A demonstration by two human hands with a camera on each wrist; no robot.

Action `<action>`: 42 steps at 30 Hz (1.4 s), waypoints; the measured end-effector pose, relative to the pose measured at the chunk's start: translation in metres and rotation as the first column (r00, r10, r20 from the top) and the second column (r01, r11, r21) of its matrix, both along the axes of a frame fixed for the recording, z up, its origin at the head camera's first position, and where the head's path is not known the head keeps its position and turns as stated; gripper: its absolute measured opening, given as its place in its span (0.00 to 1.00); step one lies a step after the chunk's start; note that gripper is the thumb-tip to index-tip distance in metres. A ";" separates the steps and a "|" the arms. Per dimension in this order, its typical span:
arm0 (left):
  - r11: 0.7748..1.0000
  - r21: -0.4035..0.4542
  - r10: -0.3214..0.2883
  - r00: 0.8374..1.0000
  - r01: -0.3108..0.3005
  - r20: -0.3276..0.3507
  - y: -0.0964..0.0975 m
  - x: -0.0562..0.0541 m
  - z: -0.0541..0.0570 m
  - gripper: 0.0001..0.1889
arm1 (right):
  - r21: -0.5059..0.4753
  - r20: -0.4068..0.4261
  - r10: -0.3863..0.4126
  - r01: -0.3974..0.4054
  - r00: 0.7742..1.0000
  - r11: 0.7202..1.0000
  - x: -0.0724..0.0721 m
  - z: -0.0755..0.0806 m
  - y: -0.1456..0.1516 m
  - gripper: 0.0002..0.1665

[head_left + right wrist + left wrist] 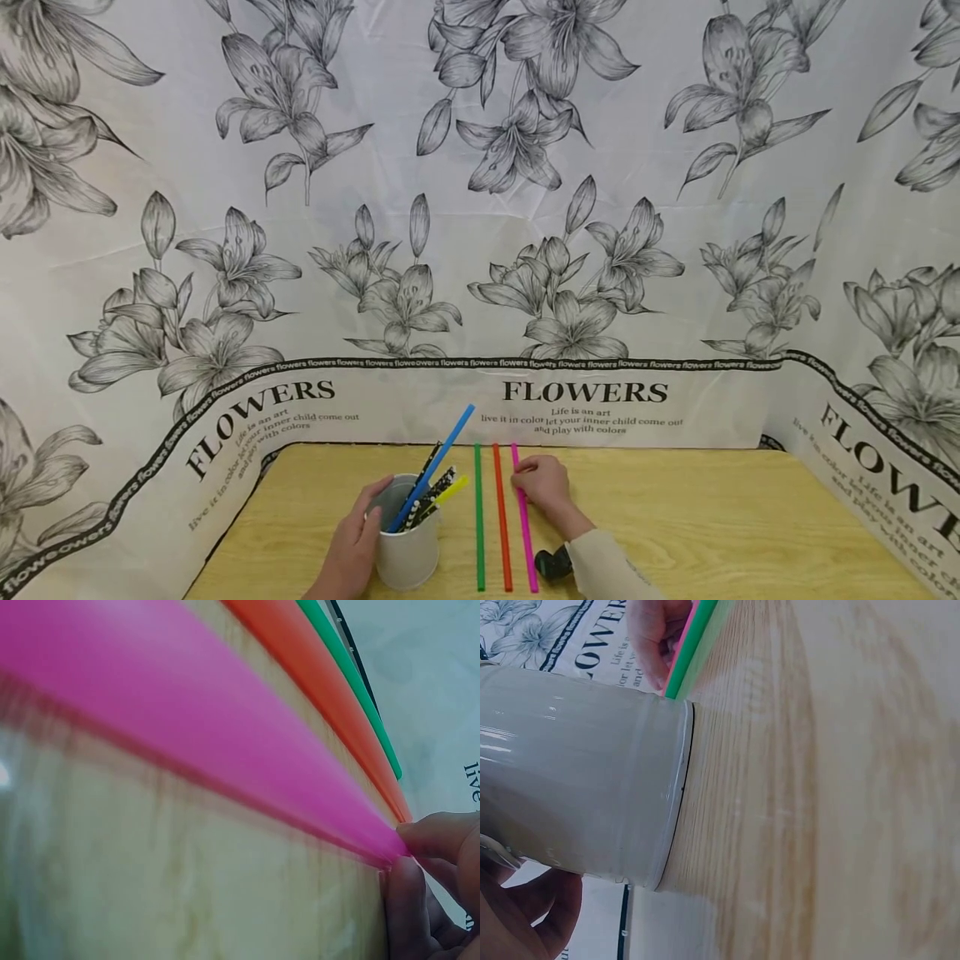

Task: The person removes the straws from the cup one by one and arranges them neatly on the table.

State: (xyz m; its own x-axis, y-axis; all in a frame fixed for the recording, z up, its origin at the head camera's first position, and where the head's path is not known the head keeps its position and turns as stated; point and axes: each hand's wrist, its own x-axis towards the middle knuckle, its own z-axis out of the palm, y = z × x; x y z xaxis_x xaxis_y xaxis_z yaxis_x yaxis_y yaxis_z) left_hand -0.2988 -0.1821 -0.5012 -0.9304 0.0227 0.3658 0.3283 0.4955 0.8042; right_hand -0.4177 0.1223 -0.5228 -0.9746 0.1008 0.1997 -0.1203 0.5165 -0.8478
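R hand [545,487] over tbl [712,517], floral bkdrp [390,167]

Left hand [511,921] against pale bucket [577,772]

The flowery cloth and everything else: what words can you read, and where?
"FLOWERS": on the flowery cloth, in big letters
"Life is an art live it in color let your inner child come out and play with colors": under "FLOWERS"
"flowers", repeated: on the black band
Mark on the sleeve: too small to read
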 end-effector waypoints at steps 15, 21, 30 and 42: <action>1.000 -0.010 -0.007 0.999 0.007 0.036 -0.002 0.003 0.003 0.20 | -0.038 -0.017 0.029 -0.030 0.999 0.999 0.003 -0.002 -0.002 0.08; 1.000 0.007 0.007 1.000 -0.007 0.015 -0.005 0.003 0.001 0.20 | -0.011 -0.046 0.053 -0.054 0.998 0.999 0.002 -0.001 -0.005 0.09; 1.000 -0.009 -0.003 0.998 0.002 -0.056 0.000 0.003 0.002 0.20 | -0.009 -0.045 0.049 -0.050 0.998 0.999 0.006 0.003 0.001 0.10; 1.000 -0.006 -0.019 0.999 0.019 -0.047 0.001 0.004 0.004 0.20 | -0.012 -0.047 0.039 -0.040 0.998 0.999 0.007 0.002 0.001 0.08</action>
